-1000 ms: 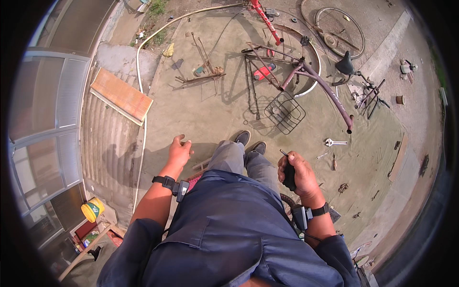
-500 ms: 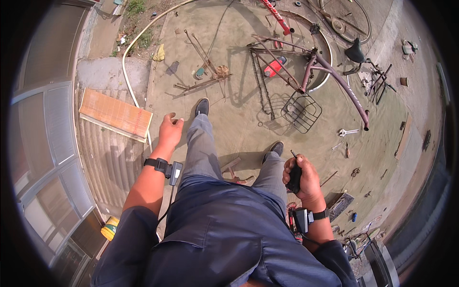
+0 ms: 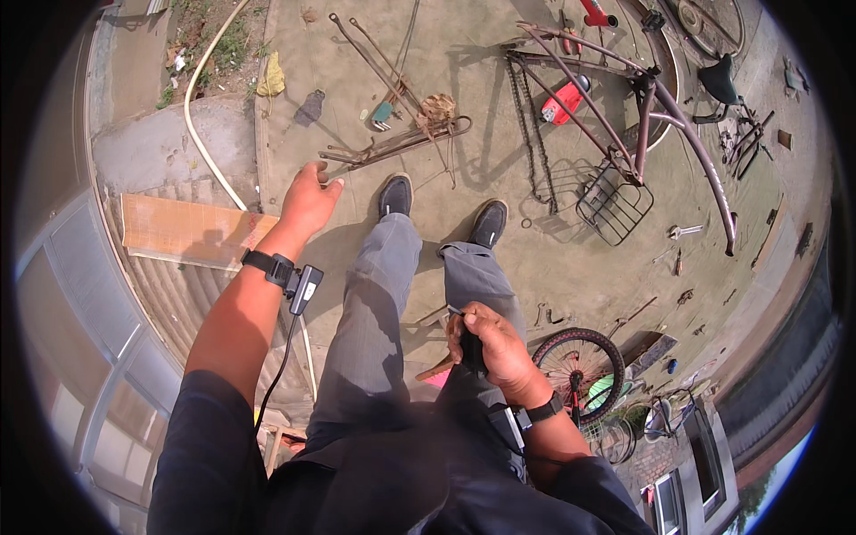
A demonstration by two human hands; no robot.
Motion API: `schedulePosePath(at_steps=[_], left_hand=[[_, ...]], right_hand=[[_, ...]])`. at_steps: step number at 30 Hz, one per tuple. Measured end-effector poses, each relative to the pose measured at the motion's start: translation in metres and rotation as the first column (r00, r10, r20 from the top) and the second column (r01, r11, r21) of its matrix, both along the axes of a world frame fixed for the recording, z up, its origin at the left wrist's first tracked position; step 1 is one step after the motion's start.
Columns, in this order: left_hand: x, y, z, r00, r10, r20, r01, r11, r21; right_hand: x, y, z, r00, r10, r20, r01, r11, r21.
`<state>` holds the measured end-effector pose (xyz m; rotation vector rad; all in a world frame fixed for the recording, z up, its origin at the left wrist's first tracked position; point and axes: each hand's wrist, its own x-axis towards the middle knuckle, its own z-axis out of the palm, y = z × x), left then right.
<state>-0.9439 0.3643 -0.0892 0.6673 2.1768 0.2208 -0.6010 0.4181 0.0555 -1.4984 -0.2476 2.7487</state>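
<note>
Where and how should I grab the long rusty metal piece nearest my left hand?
Probably take the long rusty metal piece by its left half, left hand from above: it looks slim there, while brown crumpled material crowds the right half.

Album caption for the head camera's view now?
Right hand gripping a black object, left hand near rusty rods, a purple bicycle frame beyond.
</note>
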Motion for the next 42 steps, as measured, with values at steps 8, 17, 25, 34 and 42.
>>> schedulePosePath(at_steps=[8, 17, 25, 34, 42], left_hand=[[-0.020, 0.039, -0.175, 0.979, -0.206, 0.003, 0.205, 0.976, -0.079], [-0.021, 0.084, -0.280, 0.847, -0.531, 0.040, 0.526, 0.823, -0.216], [-0.027, 0.081, -0.344, 0.645, -0.763, 0.052, 0.736, 0.601, -0.311], [-0.025, 0.094, -0.352, 0.627, -0.777, -0.064, 0.746, 0.622, -0.238], [-0.033, 0.086, -0.327, 0.571, -0.783, -0.247, 0.794, 0.603, -0.075]], right_hand=[[0.025, 0.030, -0.125, 0.978, -0.149, 0.143, 0.142, 0.988, 0.059], [0.043, 0.074, -0.172, 0.912, -0.400, 0.085, 0.393, 0.915, 0.093], [0.034, 0.100, -0.180, 0.926, -0.370, 0.067, 0.352, 0.916, 0.192], [0.031, 0.109, -0.185, 0.930, -0.366, 0.040, 0.355, 0.920, 0.164], [0.031, 0.113, -0.184, 0.946, -0.322, 0.044, 0.312, 0.936, 0.163]])
